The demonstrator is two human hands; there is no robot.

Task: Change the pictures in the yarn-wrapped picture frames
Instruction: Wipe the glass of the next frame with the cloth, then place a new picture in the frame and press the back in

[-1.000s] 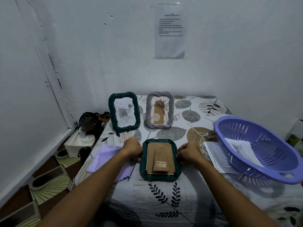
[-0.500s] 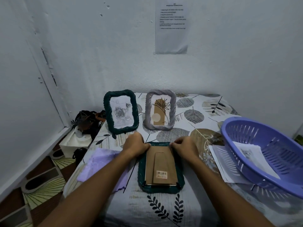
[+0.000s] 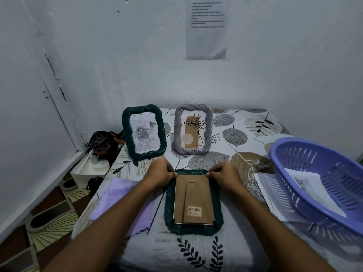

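Fingers [image 3: 211, 174] of both hands curl tight at the far corners of a green frame [image 3: 193, 228] lying face down on a leaf-patterned surface [image 3: 196, 252], pinching at the top edge of its brown backing board [image 3: 193, 195]. Left hand [image 3: 160, 172] works the far-left corner of the face-down frame, right hand [image 3: 225, 173] the far-right corner; whether the fingertips grip the board itself or a small clip there cannot be told. A fold-out stand and a barcode sticker [image 3: 194, 210] show on the board. Beyond the face-down frame, near the wall, two more frames stand upright side by side: a second green frame [image 3: 125, 130] beyond and to the left holding a grey rose print [image 3: 144, 134], and a grey frame [image 3: 209, 130] straight beyond holding a line drawing of a plant on tan [image 3: 193, 130]. Left of the face-down frame, partly under the left forearm, lies a lilac cloth [image 3: 117, 197]. To its right a purple slotted basket [image 3: 294, 169] sits tilted with a printed sheet [image 3: 310, 185] inside, resting over loose papers [image 3: 269, 193]. A printed notice [image 3: 206, 36] is stuck to the wall above.
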